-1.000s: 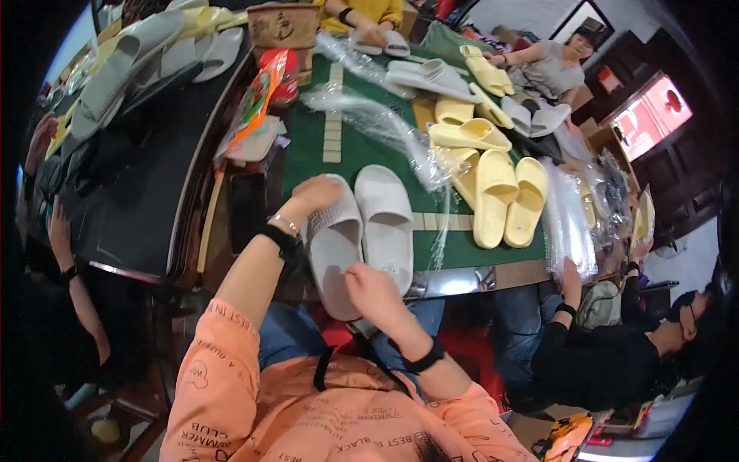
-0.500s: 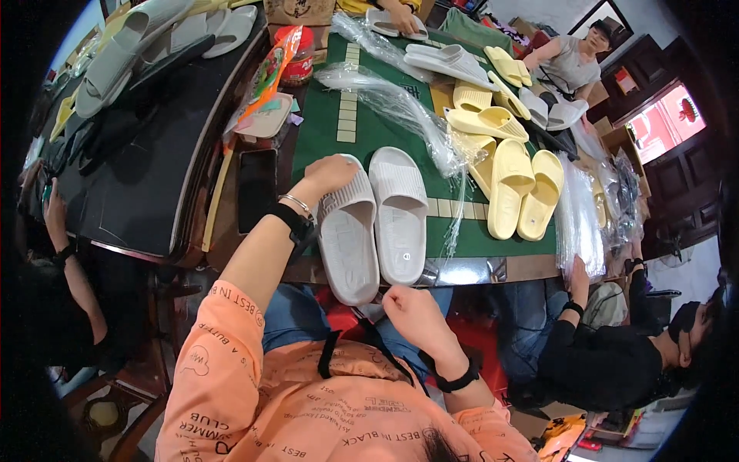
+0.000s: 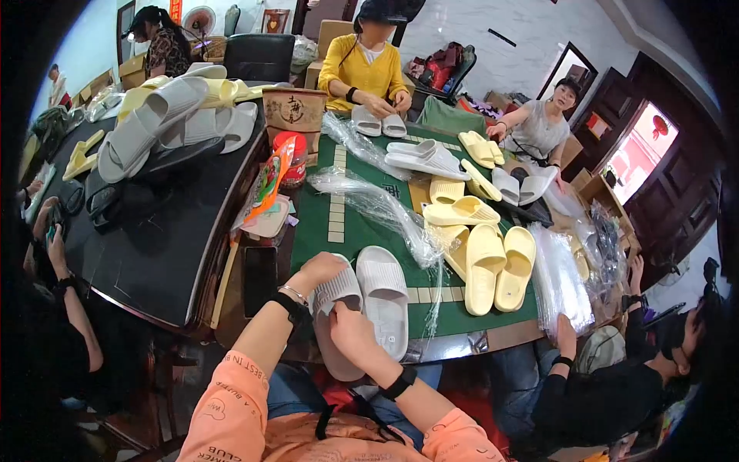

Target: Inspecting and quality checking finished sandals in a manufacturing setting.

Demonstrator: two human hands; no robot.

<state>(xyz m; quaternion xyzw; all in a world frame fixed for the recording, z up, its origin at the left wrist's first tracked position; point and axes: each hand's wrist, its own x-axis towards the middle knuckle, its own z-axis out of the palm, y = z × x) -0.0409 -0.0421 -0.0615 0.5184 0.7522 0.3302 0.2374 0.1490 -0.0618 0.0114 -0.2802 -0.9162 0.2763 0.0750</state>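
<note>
In front of me a pair of grey slide sandals lies side by side, toes pointing away. My left hand (image 3: 322, 269) grips the toe end of the left grey slide (image 3: 341, 288), fingers bent over its ribbed strap. Crossing over that slide's footbed, my right hand (image 3: 352, 333) is closed with its fingertips at the strap's opening. Whatever those fingers pinch is hidden. The right grey slide (image 3: 385, 304) lies untouched on the green mat (image 3: 312, 219), a small mark on its heel.
Yellow slides (image 3: 485, 266) and clear plastic bags (image 3: 562, 281) are to the right. Crumpled clear film (image 3: 377, 204) crosses the mat. A red-lidded jar (image 3: 291, 162) and dark phone (image 3: 259, 277) stand left, beside a black table (image 3: 169, 254) piled with slides. Several people sit around.
My right hand has moved from beside the heel up and left to the left slide's strap. My left hand stays at the toe. The view has tilted up, showing more of the room.
</note>
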